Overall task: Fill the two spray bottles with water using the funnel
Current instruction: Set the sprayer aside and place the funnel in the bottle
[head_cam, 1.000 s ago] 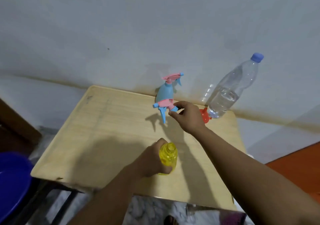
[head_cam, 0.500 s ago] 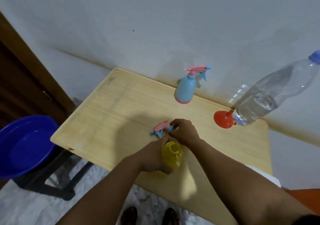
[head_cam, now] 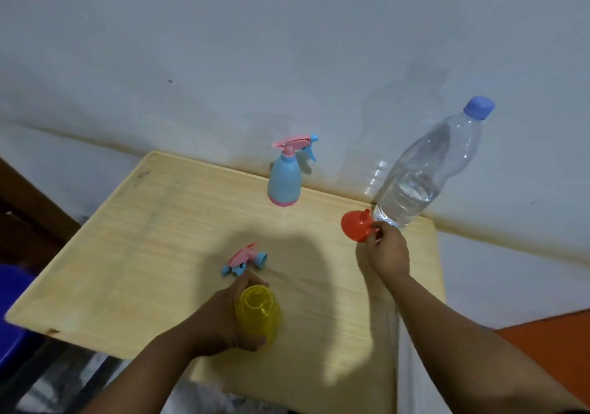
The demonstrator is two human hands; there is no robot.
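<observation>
- The step in hand looks to be fetching the funnel (head_cam: pixel 356 224). The right hand (head_cam: pixel 384 252) pinches it at the spout end, fingers curled round the narrow part, with the cone facing away to that hand's left.
- The left hand (head_cam: pixel 228 318) is wrapped round the yellow bottle (head_cam: pixel 259 313), steadying it upright on the table (head_cam: pixel 153 238). Its neck is open and the mouth faces up.
- To do this well, carry the funnel across to the left hand, turn it spout-down and seat the spout fully in the yellow neck before any pouring. Keep the left grip low on the body so the mouth is free.
- The water bottle (head_cam: pixel 424 171) stands just beyond the right hand, touching or nearly touching the funnel, so lift the funnel clear without knocking it. Its blue cap (head_cam: pixel 479 107) is on and must come off first.
- The loose sprayer (head_cam: pixel 244 259) lies on the table just past the left hand's fingers.
- The blue bottle (head_cam: pixel 285 182) stands well beyond both hands by the wall, its sprayer fitted.
- Materials: the funnel is smooth, opaque orange-red plastic, a shallow cone with a short spout. The yellow bottle is translucent, rounded, narrowing to its neck. The water bottle is clear, thin and ribbed, roughly a third full, and likely to flex when squeezed. The table is pale wood-grain laminate with rounded corners.
</observation>
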